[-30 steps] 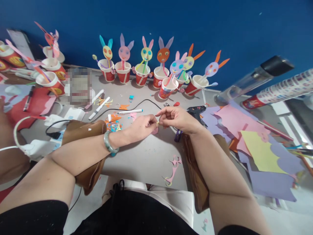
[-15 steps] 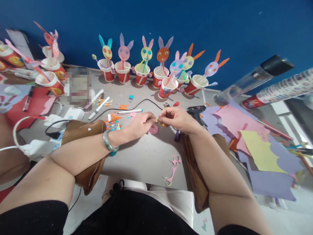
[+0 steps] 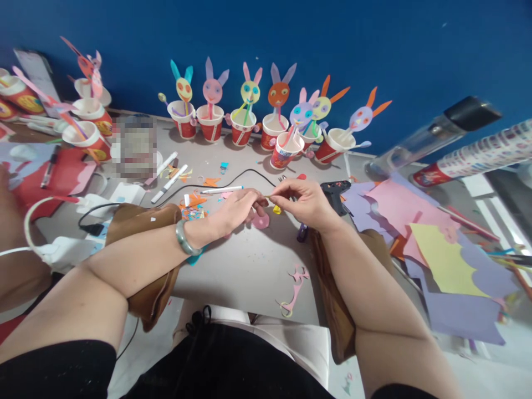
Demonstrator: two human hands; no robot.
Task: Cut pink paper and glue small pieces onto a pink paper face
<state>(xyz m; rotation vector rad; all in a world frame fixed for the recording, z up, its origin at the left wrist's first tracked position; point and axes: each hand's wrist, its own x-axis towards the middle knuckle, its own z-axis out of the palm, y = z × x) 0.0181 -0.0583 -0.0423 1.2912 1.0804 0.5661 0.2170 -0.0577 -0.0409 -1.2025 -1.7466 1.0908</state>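
Note:
My right hand [image 3: 305, 200] pinches a small yellowish paper piece [image 3: 268, 197] between thumb and index finger, seen nearly edge-on. Close by on the left, my left hand [image 3: 240, 211] has its fingers bent together, their tips almost at that piece; whatever they hold, if anything, is hidden. Below the fingertips a pink paper disc [image 3: 261, 221] lies on the table. A bright yellow scrap [image 3: 277, 210] rests under my right hand. Beside my right wrist are a black glue gun [image 3: 336, 195] and purple-handled scissors [image 3: 302, 231], partly covered.
Red paper cups [image 3: 241, 133] with rabbit-faced spoons stand along the blue wall. Paper scraps [image 3: 193, 208], a marker [image 3: 222, 190] and a black cable lie left of centre. Coloured sheets [image 3: 444, 249] spread at right. Another person's arm [image 3: 20, 249] is at far left.
My hands have drawn slightly apart, the small piece staying in my right fingers. More of the pink disc and yellow scrap now shows.

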